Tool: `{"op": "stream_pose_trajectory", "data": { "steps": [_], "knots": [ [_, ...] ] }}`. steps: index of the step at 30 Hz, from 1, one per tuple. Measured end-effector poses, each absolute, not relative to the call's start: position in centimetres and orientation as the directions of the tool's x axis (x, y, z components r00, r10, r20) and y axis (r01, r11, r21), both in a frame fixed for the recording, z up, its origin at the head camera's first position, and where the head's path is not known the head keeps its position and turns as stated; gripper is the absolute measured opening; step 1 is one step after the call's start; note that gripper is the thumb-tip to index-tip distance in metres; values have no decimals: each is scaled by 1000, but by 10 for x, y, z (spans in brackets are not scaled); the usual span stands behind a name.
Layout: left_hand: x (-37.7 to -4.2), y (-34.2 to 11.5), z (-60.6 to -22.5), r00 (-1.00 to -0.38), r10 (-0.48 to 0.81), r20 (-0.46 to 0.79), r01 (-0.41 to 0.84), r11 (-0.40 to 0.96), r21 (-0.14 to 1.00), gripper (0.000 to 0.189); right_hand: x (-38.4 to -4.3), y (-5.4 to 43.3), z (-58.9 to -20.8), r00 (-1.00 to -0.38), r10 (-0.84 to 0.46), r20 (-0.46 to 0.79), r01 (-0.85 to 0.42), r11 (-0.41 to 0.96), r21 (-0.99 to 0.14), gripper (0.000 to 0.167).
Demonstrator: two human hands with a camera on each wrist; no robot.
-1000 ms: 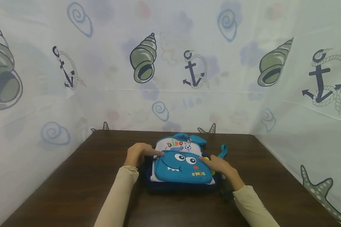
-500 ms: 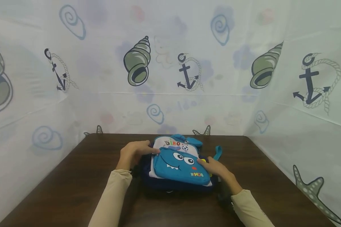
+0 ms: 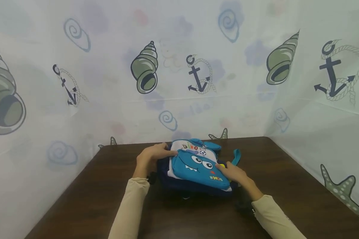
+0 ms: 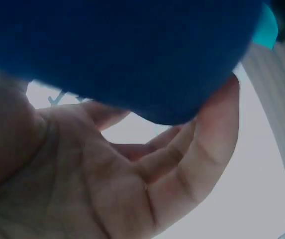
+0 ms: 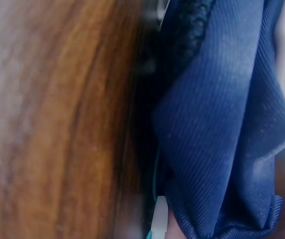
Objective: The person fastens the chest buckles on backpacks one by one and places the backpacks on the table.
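Observation:
A small children's backpack (image 3: pixel 197 167) in blue, white and navy, with a cartoon dinosaur face, lies front up in the head view. Its left side is tilted up above the right. My left hand (image 3: pixel 156 153) grips that left edge, thumb on the front. In the left wrist view, curled fingers (image 4: pixel 214 134) reach round the navy side (image 4: pixel 132 55). At the lower right side, my right hand (image 3: pixel 234 173) holds the bag with its thumb on the front. Folded navy fabric (image 5: pixel 217 114) fills much of the right wrist view, mostly hiding the right fingers.
The bag is over a dark brown wooden table (image 3: pixel 86 196). White cloth walls (image 3: pixel 113 76) printed with shells and anchors enclose its back and sides. A teal strap loop (image 3: pixel 236 156) sticks out at the bag's right.
My left hand has lifted the bag's left side, so it tilts more down to the right. The right hand keeps its hold at the right side. The head view has also shifted.

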State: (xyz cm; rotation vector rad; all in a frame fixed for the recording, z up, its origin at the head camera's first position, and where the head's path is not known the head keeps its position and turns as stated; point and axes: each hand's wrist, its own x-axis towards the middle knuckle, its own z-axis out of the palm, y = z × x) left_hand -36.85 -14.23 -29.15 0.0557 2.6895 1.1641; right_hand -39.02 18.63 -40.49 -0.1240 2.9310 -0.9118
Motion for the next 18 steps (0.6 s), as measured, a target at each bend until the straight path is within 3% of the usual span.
{"op": "stream_pose_trajectory", "data": {
  "steps": [6,12,18],
  "knots": [
    [-371,-138,-289,-976,74,-205,-92,713,695,82,-389,187,-401,-993,-102,-61,-49,821,-569,81],
    [-373,-155,-280,-984,114,-137,17,824,566,82,-396,180,-399,-994,-107,-37,-65,810,-583,87],
    [-375,-152,-279,-951,262,-166,93,750,654,84,-392,192,-403,-994,-81,-69,-26,812,-583,84]
  ]
}}
